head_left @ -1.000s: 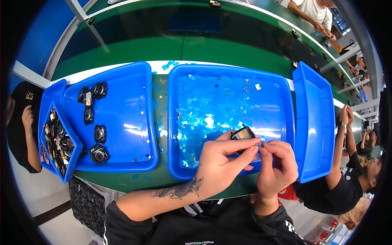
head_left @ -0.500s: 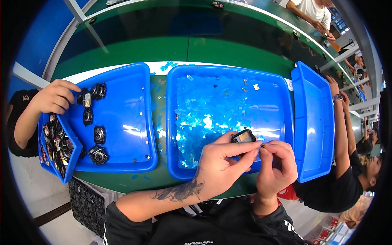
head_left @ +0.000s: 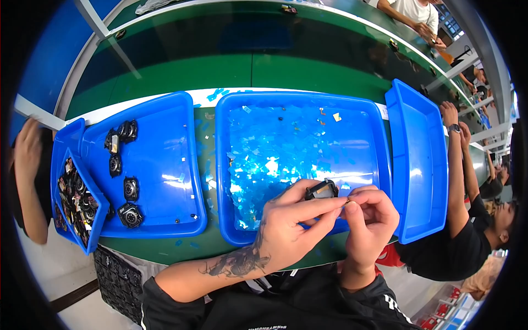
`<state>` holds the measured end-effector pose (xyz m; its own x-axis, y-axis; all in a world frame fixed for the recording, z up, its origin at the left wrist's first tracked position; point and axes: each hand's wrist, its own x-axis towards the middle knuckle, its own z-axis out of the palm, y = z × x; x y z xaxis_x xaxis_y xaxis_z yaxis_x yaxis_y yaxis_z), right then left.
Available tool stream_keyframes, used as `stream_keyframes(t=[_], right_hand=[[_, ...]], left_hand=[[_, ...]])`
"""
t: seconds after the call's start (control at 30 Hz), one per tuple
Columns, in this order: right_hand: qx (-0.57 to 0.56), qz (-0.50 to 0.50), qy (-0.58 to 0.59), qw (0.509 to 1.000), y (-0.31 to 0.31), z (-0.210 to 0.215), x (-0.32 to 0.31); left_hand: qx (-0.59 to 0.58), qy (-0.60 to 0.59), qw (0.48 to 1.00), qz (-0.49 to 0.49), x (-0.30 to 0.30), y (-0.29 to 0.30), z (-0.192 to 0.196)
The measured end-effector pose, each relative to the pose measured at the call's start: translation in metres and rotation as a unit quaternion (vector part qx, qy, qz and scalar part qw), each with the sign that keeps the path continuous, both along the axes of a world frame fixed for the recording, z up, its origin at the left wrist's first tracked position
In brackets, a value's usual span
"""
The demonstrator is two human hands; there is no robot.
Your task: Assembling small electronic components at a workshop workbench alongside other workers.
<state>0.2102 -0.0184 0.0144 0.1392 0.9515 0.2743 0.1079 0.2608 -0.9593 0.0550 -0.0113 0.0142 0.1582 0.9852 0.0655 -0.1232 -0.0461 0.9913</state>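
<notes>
— What's laid out in front of you?

— A green desk [head_left: 165, 71], and three blue trays across its near edge. The middle tray [head_left: 231, 137] is littered with clear film scraps [head_left: 275, 159]. The left tray [head_left: 165, 126] holds a few small black camera modules [head_left: 131, 188] along its left side. A narrower tray [head_left: 418, 154] sits toward the right edge. At the left corner a tilted blue bin [head_left: 91, 220] is packed with parts too small and jumbled for me to name.

— And your hands?

— Both meet over the near edge of the middle tray. My left hand [head_left: 291, 225] pinches a small black module [head_left: 322, 190], fingers closed around it; only its top shows above my knuckles. My right hand [head_left: 368, 214] has thumb and forefinger pressed together against the module's right side. Whatever they nip is too tiny to make out.

— Anyone else?

— A hand [head_left: 27, 148] at the left, cut off by the rim, and an arm with a wristwatch [head_left: 454, 129] beyond the right tray.
</notes>
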Motion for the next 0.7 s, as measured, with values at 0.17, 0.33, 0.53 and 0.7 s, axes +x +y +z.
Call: stream_keyframes(t=[0.17, 0.33, 0.53, 0.7], right_hand=[[-0.14, 0.09, 0.196, 0.966, 0.004, 0.006, 0.006], [-0.184, 0.173, 0.305, 0.918, 0.01, 0.001, 0.015], [-0.179, 0.141, 0.326, 0.918, 0.008, 0.008, 0.009], [-0.117, 0.111, 0.087, 0.983, 0.008, 0.014, 0.007]], left_hand=[[0.178, 0.126, 0.975, 0.043, 0.0, 0.001, -0.007], [0.197, 0.123, 0.972, 0.028, 0.001, 0.003, -0.004], [0.036, 0.058, 0.998, -0.004, 0.0, 0.001, 0.001], [-0.093, -0.087, 0.99, -0.051, -0.001, 0.006, -0.005]])
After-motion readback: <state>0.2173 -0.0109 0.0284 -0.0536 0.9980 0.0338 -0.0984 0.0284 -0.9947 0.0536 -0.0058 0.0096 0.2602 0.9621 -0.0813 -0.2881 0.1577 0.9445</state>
